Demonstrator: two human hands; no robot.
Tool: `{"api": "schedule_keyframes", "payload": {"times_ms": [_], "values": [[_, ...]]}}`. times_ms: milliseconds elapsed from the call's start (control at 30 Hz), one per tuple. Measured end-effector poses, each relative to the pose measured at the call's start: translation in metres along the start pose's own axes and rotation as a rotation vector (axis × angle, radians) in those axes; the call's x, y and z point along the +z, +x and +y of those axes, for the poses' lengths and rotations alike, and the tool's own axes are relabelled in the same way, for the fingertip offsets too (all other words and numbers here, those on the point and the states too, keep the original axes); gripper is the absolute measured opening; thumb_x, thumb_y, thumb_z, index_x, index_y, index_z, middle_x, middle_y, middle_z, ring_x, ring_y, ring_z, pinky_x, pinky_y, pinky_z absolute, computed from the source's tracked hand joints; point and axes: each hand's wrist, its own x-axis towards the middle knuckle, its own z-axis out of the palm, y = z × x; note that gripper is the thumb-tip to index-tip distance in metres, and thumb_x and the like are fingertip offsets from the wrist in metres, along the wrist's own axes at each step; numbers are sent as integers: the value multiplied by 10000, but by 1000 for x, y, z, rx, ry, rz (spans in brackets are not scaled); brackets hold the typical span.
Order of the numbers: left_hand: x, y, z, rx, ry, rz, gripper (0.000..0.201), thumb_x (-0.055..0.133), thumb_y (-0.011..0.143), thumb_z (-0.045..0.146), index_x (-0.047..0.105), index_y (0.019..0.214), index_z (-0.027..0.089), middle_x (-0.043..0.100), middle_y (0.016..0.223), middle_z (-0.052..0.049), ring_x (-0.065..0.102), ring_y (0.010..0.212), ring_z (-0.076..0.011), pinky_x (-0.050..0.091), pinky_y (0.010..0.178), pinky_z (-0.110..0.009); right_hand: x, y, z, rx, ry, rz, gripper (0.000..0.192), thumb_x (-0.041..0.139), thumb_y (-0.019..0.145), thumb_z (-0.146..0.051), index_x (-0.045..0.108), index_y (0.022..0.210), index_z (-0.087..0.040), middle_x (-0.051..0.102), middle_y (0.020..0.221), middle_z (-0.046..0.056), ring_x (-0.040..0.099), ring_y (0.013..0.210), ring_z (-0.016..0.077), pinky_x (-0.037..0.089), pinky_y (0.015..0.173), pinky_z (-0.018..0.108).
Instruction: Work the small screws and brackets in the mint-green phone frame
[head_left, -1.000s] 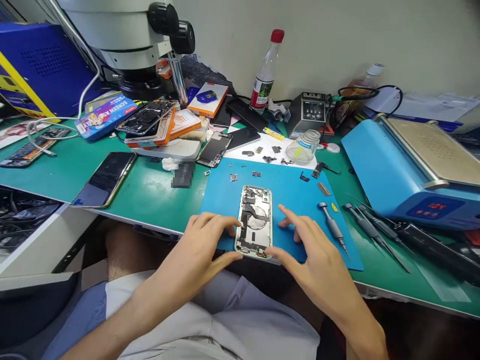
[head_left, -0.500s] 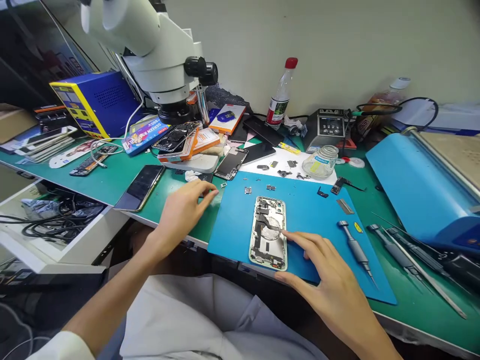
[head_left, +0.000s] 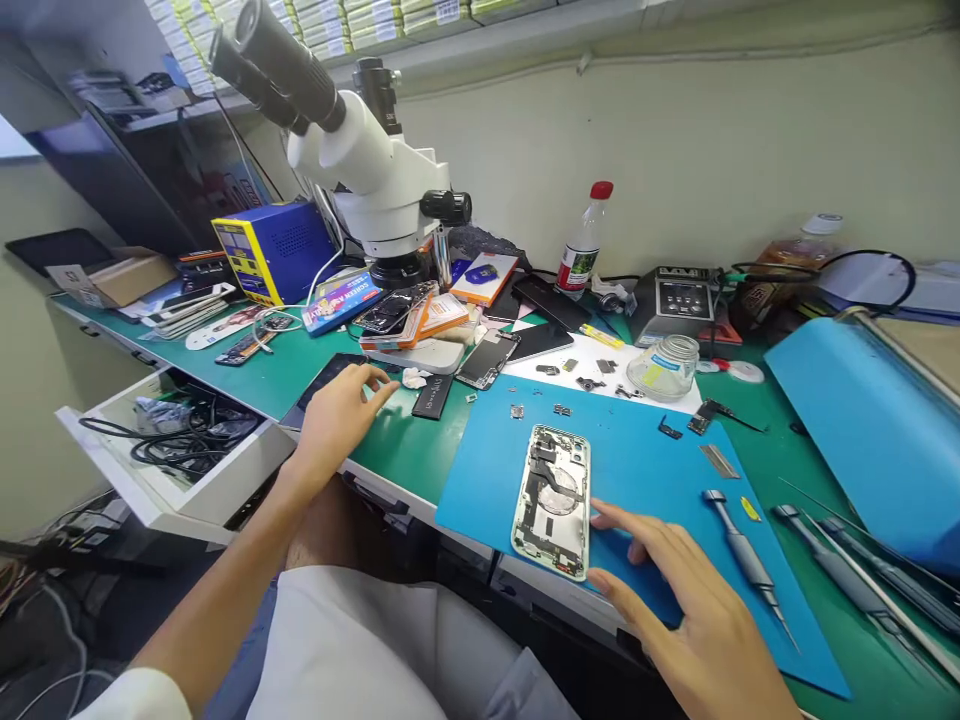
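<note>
An opened phone housing (head_left: 551, 540), its inside facing up, lies on the blue mat (head_left: 480, 490) near the front edge. My right hand (head_left: 682, 590) is beside its right side, thumb and forefinger spread at the edge; nothing is gripped. My left hand (head_left: 337, 415) hovers over a dark phone (head_left: 319, 385) on the green bench, partly covering it. Its fingers are loosely bent, thumb apart, and no object shows in them. Right of that hand lie a black battery (head_left: 433, 397) and a crumpled white scrap (head_left: 415, 377).
Screwdrivers (head_left: 750, 565) lie on the right. Small parts rest on white paper (head_left: 622, 372) beside a glass jar (head_left: 666, 368). Behind stand a microscope (head_left: 382, 190), a bottle (head_left: 581, 245) and stacked boxes. An open drawer (head_left: 199, 490) with cables juts out at lower left.
The view has tilted upward and turned left. My left hand has drawn left, away from the mat, uncovering the battery. My right hand stays beside the phone housing.
</note>
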Motion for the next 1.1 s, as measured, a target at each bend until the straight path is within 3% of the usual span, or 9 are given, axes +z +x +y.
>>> {"api": "schedule_keyframes", "payload": {"times_ms": [100, 200, 300, 433, 600, 833, 967, 1100], "values": [[-3, 14, -19, 14, 9, 11, 404, 748, 1098, 446, 709, 1415, 198, 721, 1443, -114, 746, 1233, -289, 669, 1042, -501, 1, 0, 0, 34, 38, -11, 367, 692, 1100, -589, 715, 1428, -426, 806, 1200, -28, 762, 932, 162, 629, 755, 245], [0, 20, -21, 91, 2, -8, 418, 753, 1094, 447, 707, 1421, 191, 719, 1446, -112, 744, 1245, -300, 667, 1046, -508, 2, 2, -3, 45, 79, 38, 323, 670, 1108, -599, 765, 1361, -422, 820, 1146, -32, 756, 900, 170, 618, 716, 257], [3, 20, -7, 146, 5, -14, 387, 742, 1103, 437, 709, 1420, 219, 711, 1472, -123, 738, 1247, -278, 663, 1059, -502, 1, 3, -7, 69, 114, 46, 320, 673, 1103, -609, 796, 1321, -410, 827, 1126, -29, 743, 868, 173, 614, 711, 275], [3, 22, 29, 256, -23, -53, 371, 732, 1110, 435, 712, 1412, 219, 718, 1456, -124, 745, 1221, -264, 668, 1045, -490, 2, 2, -11, 133, 173, 25, 296, 680, 1114, -553, 791, 1337, -393, 827, 1182, -25, 745, 944, 183, 614, 740, 287], [9, 38, 105, 509, -69, -143, 410, 753, 1095, 440, 706, 1420, 195, 718, 1450, -117, 743, 1244, -291, 665, 1053, -512, 3, 1, -15, 151, 184, 1, 267, 642, 1143, -500, 775, 1339, -377, 827, 1217, -34, 731, 977, 199, 615, 844, 333], [57, 55, 272, 888, -43, -338, 412, 753, 1097, 431, 698, 1435, 201, 714, 1461, -126, 743, 1244, -281, 665, 1054, -513, -1, -2, -21, 191, 219, -13, 225, 647, 1150, -369, 761, 1336, -315, 824, 1189, -1, 718, 982, 217, 599, 886, 366], [86, 39, 347, 881, 58, -387, 442, 764, 1089, 434, 687, 1449, 190, 713, 1456, -128, 745, 1242, -288, 668, 1044, -517, -1, -4, -21, 195, 242, -6, 191, 647, 1149, -311, 757, 1304, -293, 821, 1157, -5, 721, 1008, 217, 581, 896, 371], [103, 22, 386, 811, 114, -388, 451, 766, 1087, 435, 684, 1454, 186, 710, 1460, -132, 744, 1246, -291, 667, 1045, -519, 1, -6, -19, 178, 256, -3, 161, 652, 1145, -297, 755, 1266, -266, 821, 1185, 10, 720, 1062, 241, 559, 926, 391]]}}
